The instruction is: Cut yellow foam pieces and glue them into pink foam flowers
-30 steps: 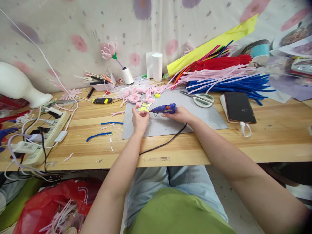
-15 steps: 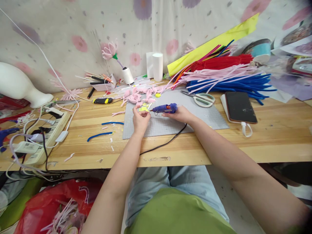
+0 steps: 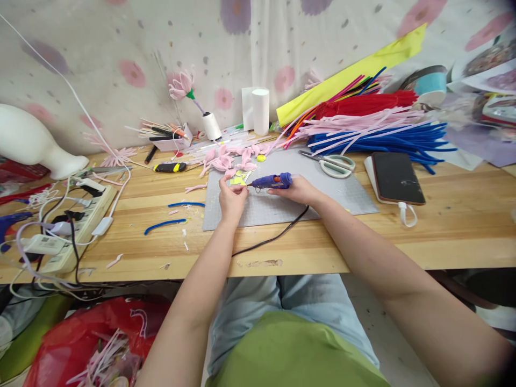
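My right hand (image 3: 297,189) is wrapped round a blue hot glue gun (image 3: 272,181), its nozzle pointing left at the fingertips of my left hand (image 3: 233,198). Those left fingers are pinched together; whatever small piece they hold is too hidden to name. Just behind them lie yellow scraps (image 3: 241,178) on the grey cutting mat (image 3: 282,207). Pink fuzzy pipe-cleaner petals (image 3: 226,160) are heaped at the mat's far left edge, beside a small yellow disc (image 3: 261,158). From the glue gun a black cord (image 3: 274,236) runs toward the table's front edge.
Scissors (image 3: 336,165) lie on the mat's far right. Bundles of blue pipe cleaners (image 3: 374,138) and red ones (image 3: 366,103) are behind. A phone (image 3: 397,177) rests at right. At left are a power strip (image 3: 86,228), a utility knife (image 3: 169,167) and blue stems (image 3: 164,225).
Almost nothing differs. The glue gun's nozzle has shifted very slightly at the left fingertips, and both hands keep nearly the same place.
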Demonstrator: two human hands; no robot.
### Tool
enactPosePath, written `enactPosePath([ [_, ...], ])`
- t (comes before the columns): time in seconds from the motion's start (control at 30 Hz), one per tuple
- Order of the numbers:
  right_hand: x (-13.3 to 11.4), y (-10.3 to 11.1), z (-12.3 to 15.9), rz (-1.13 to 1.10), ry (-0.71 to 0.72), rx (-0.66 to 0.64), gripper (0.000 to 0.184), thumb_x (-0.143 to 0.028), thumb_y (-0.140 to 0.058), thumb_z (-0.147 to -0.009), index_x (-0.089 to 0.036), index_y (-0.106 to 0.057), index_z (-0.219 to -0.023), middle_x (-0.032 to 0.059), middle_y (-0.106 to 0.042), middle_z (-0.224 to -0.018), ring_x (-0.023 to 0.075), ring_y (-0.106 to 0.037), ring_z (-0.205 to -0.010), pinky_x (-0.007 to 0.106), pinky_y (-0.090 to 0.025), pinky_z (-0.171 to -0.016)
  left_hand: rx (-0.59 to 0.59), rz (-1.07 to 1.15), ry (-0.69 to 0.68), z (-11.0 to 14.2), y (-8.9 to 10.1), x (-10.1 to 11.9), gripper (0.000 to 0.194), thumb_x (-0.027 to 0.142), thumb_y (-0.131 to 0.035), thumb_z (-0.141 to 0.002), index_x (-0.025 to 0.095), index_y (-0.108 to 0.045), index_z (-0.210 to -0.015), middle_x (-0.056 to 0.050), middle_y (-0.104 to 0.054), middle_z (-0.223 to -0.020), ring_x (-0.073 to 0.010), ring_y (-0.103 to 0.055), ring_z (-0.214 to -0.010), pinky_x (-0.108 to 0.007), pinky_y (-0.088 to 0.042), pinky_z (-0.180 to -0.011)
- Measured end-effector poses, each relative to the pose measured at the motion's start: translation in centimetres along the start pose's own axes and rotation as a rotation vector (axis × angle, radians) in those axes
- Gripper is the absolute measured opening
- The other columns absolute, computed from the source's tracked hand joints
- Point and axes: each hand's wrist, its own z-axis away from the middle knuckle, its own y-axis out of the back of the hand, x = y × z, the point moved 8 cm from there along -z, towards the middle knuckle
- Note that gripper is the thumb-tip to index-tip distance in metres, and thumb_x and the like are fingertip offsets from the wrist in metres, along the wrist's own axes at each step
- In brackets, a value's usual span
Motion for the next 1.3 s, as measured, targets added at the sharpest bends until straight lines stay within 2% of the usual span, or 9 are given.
enactPosePath([
  [0.2,-0.2,0.1,0.2,0.027,-0.024,0.004,0.051,-0.059,-0.061,-0.067,-0.016,-0.071,-0.091,0.0015,-0.066,-0.071,0.0162,-0.056,-0.066,0.026,-0.043,-0.063,0.013,0.032,-0.002,0.0,0.1,0.2,0.055,0.015,-0.065,-0.067,0.022,-0.038,-0.114,0.0,-0.068,-0.073,-0.0169,-0.068,-0.067,-0.03,-0.052,-0.068],
  [0.4,-0.3,0.3,0.3,-0.003,-0.04,0.011,0.051,-0.058,-0.062,-0.067,-0.015,-0.07,-0.095,0.0023,-0.068,-0.077,0.0167,-0.058,-0.07,0.027,-0.044,-0.065,0.019,0.009,0.012,0.2,0.3,0.2,0.054,0.015,-0.066,-0.066,0.021,-0.04,-0.113,0.0,-0.068,-0.073,-0.016,-0.068,-0.066,-0.029,-0.051,-0.068],
  [0.73,0.3,0.8,0.3,-0.017,-0.073,0.052,0.049,-0.056,-0.063,-0.066,-0.016,-0.071,-0.093,0.0026,-0.069,-0.078,0.0187,-0.06,-0.073,0.029,-0.045,-0.068,-0.029,0.108,-0.019,0.3,-0.2,0.5,0.053,0.019,-0.067,-0.068,0.022,-0.038,-0.113,0.001,-0.067,-0.074,-0.0154,-0.068,-0.066,-0.029,-0.052,-0.067],
  [0.83,1.3,2.1,0.3,-0.001,-0.181,0.159,0.047,-0.057,-0.064,-0.065,-0.016,-0.071,-0.088,0.0041,-0.068,-0.075,0.0205,-0.061,-0.072,0.031,-0.046,-0.067,-0.059,0.194,-0.018,0.4,-0.5,1.0,0.052,0.019,-0.067,-0.068,0.022,-0.038,-0.112,0.001,-0.067,-0.074,-0.0148,-0.068,-0.066,-0.027,-0.052,-0.065],
  [0.9,2.7,3.8,0.5,-0.007,-0.296,0.309,0.048,-0.059,-0.062,-0.065,-0.015,-0.07,-0.083,0.0066,-0.067,-0.072,0.022,-0.061,-0.071,0.032,-0.046,-0.065,-0.058,0.252,-0.001,0.3,-0.6,1.0,0.052,0.019,-0.067,-0.067,0.021,-0.038,-0.11,0.001,-0.067,-0.074,-0.0142,-0.067,-0.065,-0.026,-0.052,-0.063],
  [0.97,4.3,5.3,0.9,-0.017,-0.416,0.459,0.048,-0.059,-0.059,-0.067,-0.014,-0.069,-0.077,0.0095,-0.066,-0.069,0.0233,-0.061,-0.069,0.034,-0.047,-0.063,-0.039,0.307,0.026,0.1,-0.4,0.8,0.053,0.02,-0.068,-0.066,0.021,-0.038,-0.109,0.001,-0.067,-0.075,-0.0139,-0.067,-0.065,-0.026,-0.051,-0.062],
  [1.03,5.5,6.2,1.1,0.01,-0.496,0.541,0.045,-0.058,-0.058,-0.068,-0.014,-0.068,-0.073,0.0114,-0.065,-0.067,0.0247,-0.062,-0.068,0.037,-0.047,-0.063,0.016,0.349,0.065,-0.3,0.2,0.4,0.053,0.021,-0.069,-0.065,0.02,-0.039,-0.108,0.001,-0.066,-0.075,-0.0134,-0.066,-0.065,-0.025,-0.051,-0.061],
  [1.17,6.1,6.6,0.4,0.166,-0.498,0.522,0.043,-0.057,-0.06,-0.067,-0.015,-0.069,-0.075,0.0126,-0.066,-0.069,0.0282,-0.063,-0.075,0.041,-0.048,-0.069,0.165,0.399,0.17,-1.6,1.9,-0.1,0.048,0.02,-0.07,-0.065,0.02,-0.04,-0.103,0.002,-0.064,-0.076,-0.0115,-0.065,-0.067,-0.023,-0.051,-0.061],
  [1.3,5.7,7.1,-0.2,0.303,-0.458,0.491,0.048,-0.058,-0.059,-0.068,-0.014,-0.071,-0.087,0.0161,-0.068,-0.084,0.0303,-0.063,-0.087,0.041,-0.047,-0.076,0.187,0.396,0.189,-3.2,3.1,0.4,0.044,0.013,-0.068,-0.067,0.019,-0.041,-0.101,0.002,-0.063,-0.072,-0.0108,-0.065,-0.067,-0.022,-0.051,-0.061],
])
